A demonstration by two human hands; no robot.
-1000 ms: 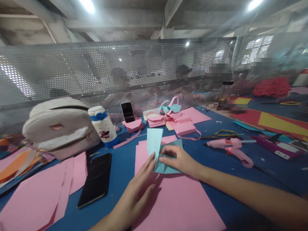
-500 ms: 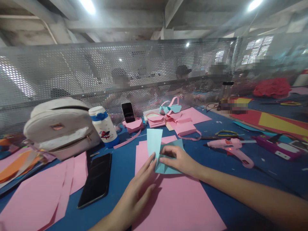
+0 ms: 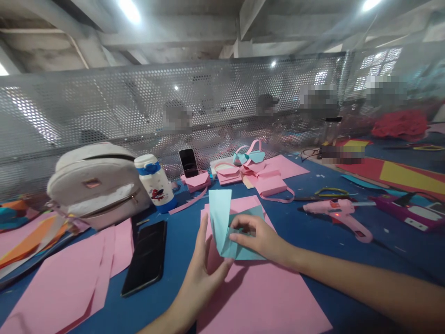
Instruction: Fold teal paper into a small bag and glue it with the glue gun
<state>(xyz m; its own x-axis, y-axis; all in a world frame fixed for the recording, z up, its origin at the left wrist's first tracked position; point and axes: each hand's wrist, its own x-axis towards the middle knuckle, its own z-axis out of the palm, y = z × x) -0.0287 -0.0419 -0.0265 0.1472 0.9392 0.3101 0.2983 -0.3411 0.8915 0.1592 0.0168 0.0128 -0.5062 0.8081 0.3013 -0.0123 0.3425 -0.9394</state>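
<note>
The right grip (image 3: 260,235) pinches blue paper (image 3: 220,215); the left grip (image 3: 201,273) is spread beside it. A phone (image 3: 148,257) lies left, a glue gun (image 3: 342,211) right, pink bags (image 3: 228,175) beyond.

In the centre of the frame, the folded paper (image 3: 220,218) has a pale blue-green colour. The large sheet (image 3: 257,297) under it is plain pink, and the loose sheets (image 3: 62,278) at lower left are also pink. The bench (image 3: 179,250) is dark blue. At left, the backpack (image 3: 93,188) is creamy white; the bottle (image 3: 151,183) is white and blue, with a red and dark printed figure. At right, the glue gun (image 3: 347,217) is pink. The partition (image 3: 139,106) is grey, patterned with small holes.
</note>
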